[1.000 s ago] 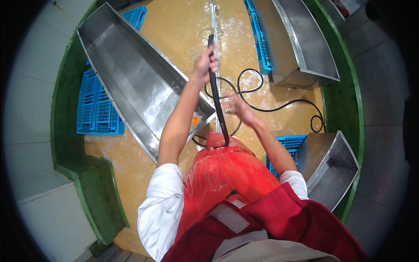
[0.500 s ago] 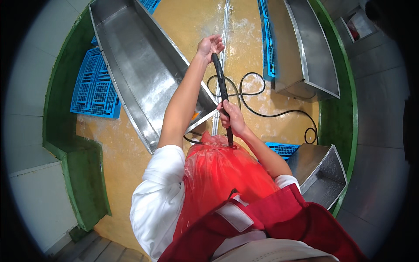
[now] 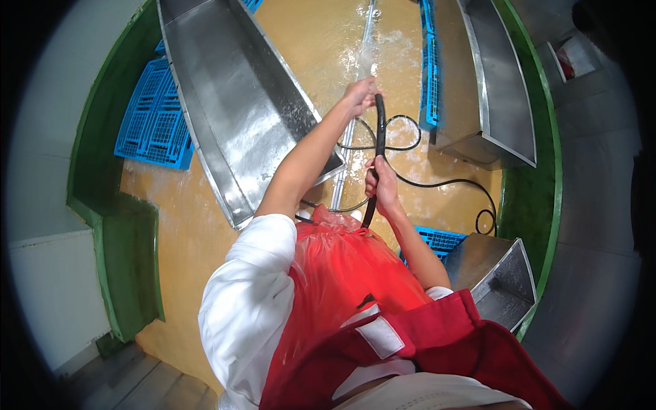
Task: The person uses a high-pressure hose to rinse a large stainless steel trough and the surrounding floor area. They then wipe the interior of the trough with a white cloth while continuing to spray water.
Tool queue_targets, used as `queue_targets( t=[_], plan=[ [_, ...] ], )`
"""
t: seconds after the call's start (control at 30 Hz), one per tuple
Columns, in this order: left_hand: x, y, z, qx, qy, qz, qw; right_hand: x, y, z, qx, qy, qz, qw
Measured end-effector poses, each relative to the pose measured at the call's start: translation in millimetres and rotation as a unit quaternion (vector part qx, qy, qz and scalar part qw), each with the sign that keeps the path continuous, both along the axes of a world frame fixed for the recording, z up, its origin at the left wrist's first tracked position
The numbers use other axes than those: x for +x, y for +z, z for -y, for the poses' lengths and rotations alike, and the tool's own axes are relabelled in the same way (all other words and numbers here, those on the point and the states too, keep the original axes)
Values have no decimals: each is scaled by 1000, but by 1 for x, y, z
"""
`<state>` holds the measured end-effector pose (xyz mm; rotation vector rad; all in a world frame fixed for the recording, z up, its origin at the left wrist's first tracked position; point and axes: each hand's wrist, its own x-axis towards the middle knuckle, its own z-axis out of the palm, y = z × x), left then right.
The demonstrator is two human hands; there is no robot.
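Observation:
A black hose [image 3: 380, 130] runs up from the front of my red apron, held out over the wet floor. My right hand [image 3: 385, 188] is wrapped round its middle. Out ahead, my left hand [image 3: 361, 96] is closed at the hose's far end, its fingers curled by the mouth; part of that grip is hidden. Water sprays forward from there onto the yellow floor [image 3: 321, 41]. Left of my left arm lies a long stainless steel trough [image 3: 232, 89], tilted in view, with wet drops near its right rim.
Blue plastic pallets [image 3: 154, 119] stand against the green kerb at left, and more blue ones [image 3: 429, 78] at right. Steel troughs [image 3: 502, 82] line the right side, a smaller one [image 3: 506, 283] nearer. A thin looped hose [image 3: 444, 182] and a metal drain strip [image 3: 342, 178] cross the floor.
Both hands have swung to the right with the hose, and my left hand has come slightly nearer. The spray has shifted too; the whole view has turned a little.

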<state>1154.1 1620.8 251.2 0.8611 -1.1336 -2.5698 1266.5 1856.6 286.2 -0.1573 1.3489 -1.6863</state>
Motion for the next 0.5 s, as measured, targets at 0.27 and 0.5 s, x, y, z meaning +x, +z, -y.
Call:
queue_targets(
  t=[0.27, 0.5],
  plan=[
    [41, 24, -3, 63, 1, -20, 998, -1, -22, 28, 17, 123, -112, 986],
    [123, 175, 132, -44, 88, -171, 980, -38, -142, 17, 62, 303, -275, 910]
  ],
)
